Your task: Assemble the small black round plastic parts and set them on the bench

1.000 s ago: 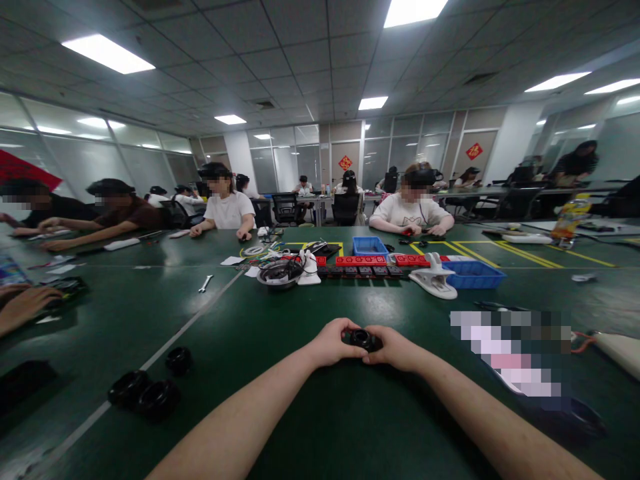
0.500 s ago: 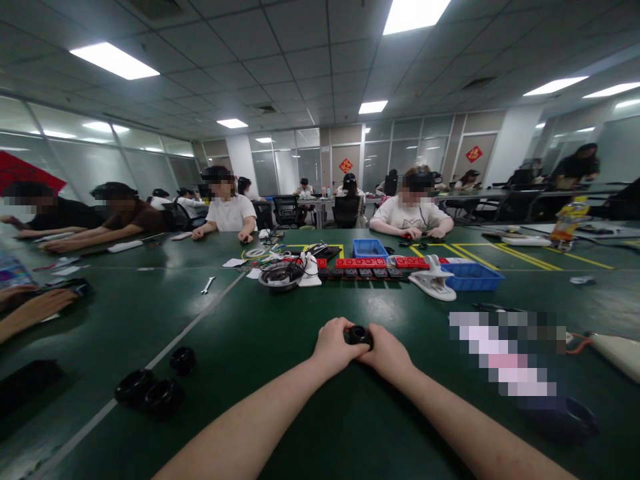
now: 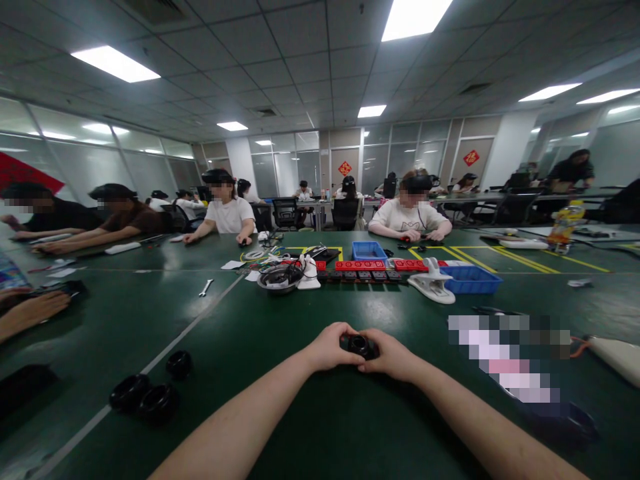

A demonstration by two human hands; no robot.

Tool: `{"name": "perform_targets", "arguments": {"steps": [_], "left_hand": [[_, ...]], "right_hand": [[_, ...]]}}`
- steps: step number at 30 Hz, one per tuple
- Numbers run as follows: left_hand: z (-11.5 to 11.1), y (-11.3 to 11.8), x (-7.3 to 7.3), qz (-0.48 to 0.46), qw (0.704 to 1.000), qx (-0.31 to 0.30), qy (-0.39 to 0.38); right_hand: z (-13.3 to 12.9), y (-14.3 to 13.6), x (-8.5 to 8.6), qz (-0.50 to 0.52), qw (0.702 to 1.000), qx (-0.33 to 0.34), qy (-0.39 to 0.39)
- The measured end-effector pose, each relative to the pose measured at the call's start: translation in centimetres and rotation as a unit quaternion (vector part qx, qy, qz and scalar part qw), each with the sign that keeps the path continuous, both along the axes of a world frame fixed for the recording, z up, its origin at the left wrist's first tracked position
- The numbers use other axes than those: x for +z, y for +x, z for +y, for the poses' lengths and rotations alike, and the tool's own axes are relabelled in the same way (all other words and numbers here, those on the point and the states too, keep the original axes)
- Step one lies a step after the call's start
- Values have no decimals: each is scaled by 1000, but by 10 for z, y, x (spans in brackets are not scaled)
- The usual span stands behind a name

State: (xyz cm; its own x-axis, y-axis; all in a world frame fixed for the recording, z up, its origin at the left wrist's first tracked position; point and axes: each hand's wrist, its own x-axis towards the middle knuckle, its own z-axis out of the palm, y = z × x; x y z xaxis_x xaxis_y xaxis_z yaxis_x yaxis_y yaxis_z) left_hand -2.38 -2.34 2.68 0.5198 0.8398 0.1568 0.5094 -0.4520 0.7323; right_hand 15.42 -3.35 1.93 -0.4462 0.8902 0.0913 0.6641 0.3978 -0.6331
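My left hand (image 3: 331, 349) and my right hand (image 3: 391, 355) meet over the green table (image 3: 280, 393), both closed around a small black round part (image 3: 359, 345). The part sits between my fingertips just above the table top. To my left lie three more black ring-shaped parts: one small (image 3: 179, 364) and two larger ones side by side (image 3: 145, 398).
Further out stand a metal bowl (image 3: 281, 275), red and black component strips (image 3: 361, 269), two blue bins (image 3: 471, 279) and a white clamp-like tool (image 3: 431, 283). A wrench (image 3: 205, 287) lies left of centre. Several people sit around the table; another person's hand (image 3: 30, 310) rests at far left.
My hands have shifted slightly with the black part still held between them, dropping a little lower toward me. The view has tilted a bit.
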Motion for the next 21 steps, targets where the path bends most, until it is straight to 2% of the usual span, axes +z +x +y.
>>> {"name": "perform_targets", "arguments": {"steps": [2,6,21], "left_hand": [[2,-1,1,1,1000,-20,-12],[4,1,-3,-9,999,-21,-22],[5,3,-10,-23,999,-11,-31]], "right_hand": [[4,4,0,9,999,24,-26],[8,6,0,21,998,42,-45],[8,6,-2,15,999,32,-41]]}}
